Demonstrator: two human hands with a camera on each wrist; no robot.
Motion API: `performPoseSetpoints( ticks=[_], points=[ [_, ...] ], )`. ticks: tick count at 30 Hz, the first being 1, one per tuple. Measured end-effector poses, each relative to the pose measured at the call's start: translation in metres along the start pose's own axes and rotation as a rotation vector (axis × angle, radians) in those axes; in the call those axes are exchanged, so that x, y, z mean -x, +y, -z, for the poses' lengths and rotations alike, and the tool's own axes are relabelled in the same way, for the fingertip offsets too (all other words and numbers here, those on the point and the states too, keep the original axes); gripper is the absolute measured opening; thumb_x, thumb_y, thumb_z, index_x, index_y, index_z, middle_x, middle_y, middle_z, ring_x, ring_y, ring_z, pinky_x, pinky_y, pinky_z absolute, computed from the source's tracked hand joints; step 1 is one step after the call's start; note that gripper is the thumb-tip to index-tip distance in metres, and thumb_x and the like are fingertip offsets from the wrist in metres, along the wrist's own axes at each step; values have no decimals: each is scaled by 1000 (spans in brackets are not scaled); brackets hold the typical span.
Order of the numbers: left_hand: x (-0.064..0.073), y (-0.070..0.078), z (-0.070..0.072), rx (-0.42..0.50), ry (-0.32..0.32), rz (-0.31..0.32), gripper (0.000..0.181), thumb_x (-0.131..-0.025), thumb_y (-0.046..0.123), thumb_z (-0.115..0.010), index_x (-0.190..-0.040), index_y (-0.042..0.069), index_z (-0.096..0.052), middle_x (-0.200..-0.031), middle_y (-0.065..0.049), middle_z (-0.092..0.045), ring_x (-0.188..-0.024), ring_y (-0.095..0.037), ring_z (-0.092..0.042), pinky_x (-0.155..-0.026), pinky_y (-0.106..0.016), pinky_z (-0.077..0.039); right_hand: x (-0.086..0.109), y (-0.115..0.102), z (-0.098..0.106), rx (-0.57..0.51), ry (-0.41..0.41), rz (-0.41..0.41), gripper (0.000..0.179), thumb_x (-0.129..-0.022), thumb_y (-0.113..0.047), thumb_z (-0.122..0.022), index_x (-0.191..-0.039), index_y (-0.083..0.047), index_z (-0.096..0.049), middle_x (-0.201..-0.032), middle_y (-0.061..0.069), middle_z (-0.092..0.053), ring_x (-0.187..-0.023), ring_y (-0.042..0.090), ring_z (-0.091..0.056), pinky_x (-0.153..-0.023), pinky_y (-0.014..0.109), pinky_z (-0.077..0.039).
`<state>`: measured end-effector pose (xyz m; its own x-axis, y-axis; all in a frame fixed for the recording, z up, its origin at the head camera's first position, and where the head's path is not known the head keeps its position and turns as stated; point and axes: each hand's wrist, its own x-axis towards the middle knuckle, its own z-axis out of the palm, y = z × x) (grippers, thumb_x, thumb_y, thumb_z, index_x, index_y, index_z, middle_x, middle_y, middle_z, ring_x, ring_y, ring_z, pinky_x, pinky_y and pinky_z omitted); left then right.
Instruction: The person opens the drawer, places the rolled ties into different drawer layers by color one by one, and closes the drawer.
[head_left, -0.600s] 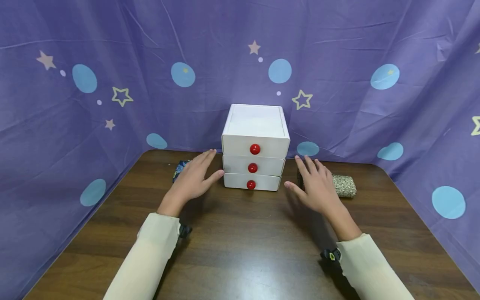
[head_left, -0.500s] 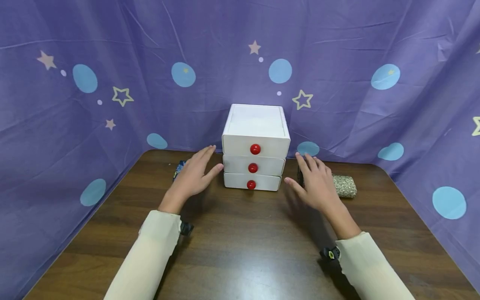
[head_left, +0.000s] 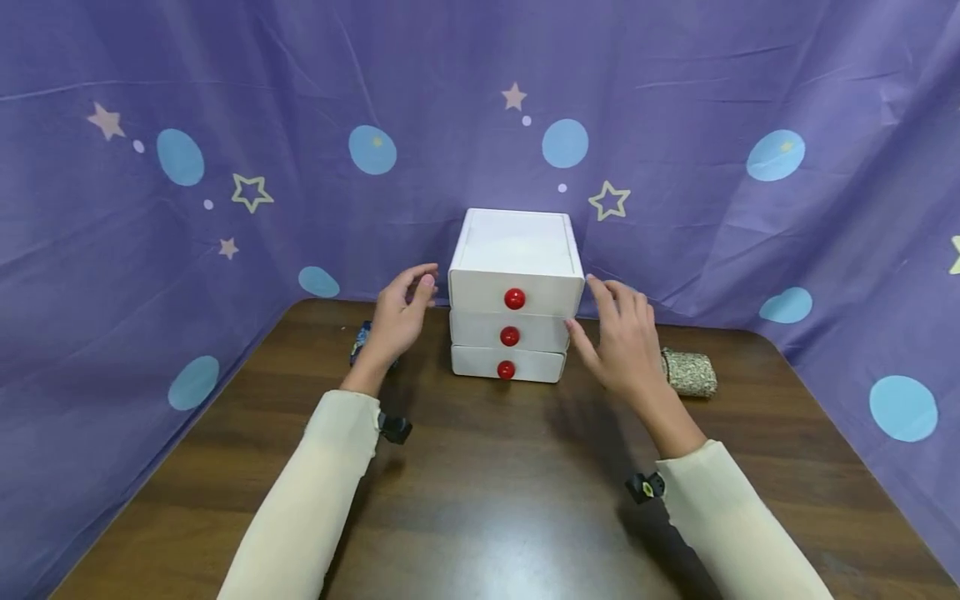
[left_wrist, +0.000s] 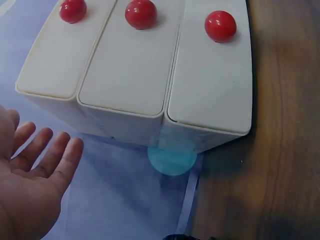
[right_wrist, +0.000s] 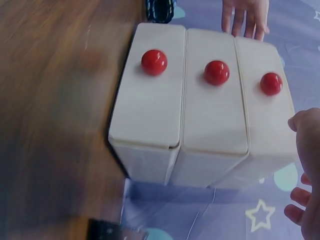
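Note:
A white drawer unit (head_left: pixel 517 242) stands at the back of the table, with three closed drawers, each with a round red knob (head_left: pixel 514 299). My left hand (head_left: pixel 400 317) is raised beside its left side, fingers loosely bent and holding nothing. In the left wrist view, a gap shows between the left fingers (left_wrist: pixel 65 160) and the unit. Close by the unit's right side is my right hand (head_left: pixel 624 346), its fingers spread and slightly bent. Its thumb tip (right_wrist: pixel 295 122) lies near the top drawer's edge in the right wrist view; whether it touches, I cannot tell.
Behind the left hand lies a dark blue patterned object (head_left: pixel 360 340), partly hidden. A glittery gold cylinder-like object (head_left: pixel 692 374) lies right of the right hand, its near end covered. A purple curtain (head_left: pixel 420 217) hangs behind the brown wooden table (head_left: pixel 465 483).
Both hands have risen and moved inward toward the drawer unit's sides. The left hand has turned, its fingers bending more. The drawers look unchanged.

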<state>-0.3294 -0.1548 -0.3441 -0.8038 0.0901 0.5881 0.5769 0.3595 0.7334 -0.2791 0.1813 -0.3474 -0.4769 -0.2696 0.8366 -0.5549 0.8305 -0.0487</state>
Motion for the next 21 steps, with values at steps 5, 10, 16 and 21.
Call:
performPoseSetpoints(
  ticks=[5,10,16,21],
  points=[
    [-11,-2,-9,120,22,41,41,-110,26,-50,-138,-2,-59,-132,-21,-62,-113,-34,-64,-92,-43,-58,-11,-14,-8,-19,27,47,60,-92,-32,-73,-139,2,-55,-121,26,-58,-101,47,-53,-81,59,-46],
    [-19,2,-14,170,27,47,41,-109,27,-52,-137,-2,-60,-131,-18,-63,-110,-34,-64,-90,-41,-59,-18,-27,-18,-40,17,76,57,-95,-31,-70,-139,1,-54,-123,25,-58,-103,44,-54,-81,57,-46],
    [-24,5,-19,258,51,68,37,-107,22,-57,-132,-4,-63,-122,-21,-65,-100,-20,-64,-88,-41,-59,-25,-39,-28,-57,16,104,57,-92,-26,-75,-138,2,-55,-126,24,-58,-109,42,-54,-92,55,-48],
    [-22,6,-25,295,110,77,32,-105,14,-59,-128,-7,-65,-120,-25,-65,-94,-13,-62,-86,-32,-58,-26,-46,-38,-98,20,115,53,-90,-16,-79,-133,4,-57,-124,23,-61,-112,39,-56,-98,51,-50]
  ],
)
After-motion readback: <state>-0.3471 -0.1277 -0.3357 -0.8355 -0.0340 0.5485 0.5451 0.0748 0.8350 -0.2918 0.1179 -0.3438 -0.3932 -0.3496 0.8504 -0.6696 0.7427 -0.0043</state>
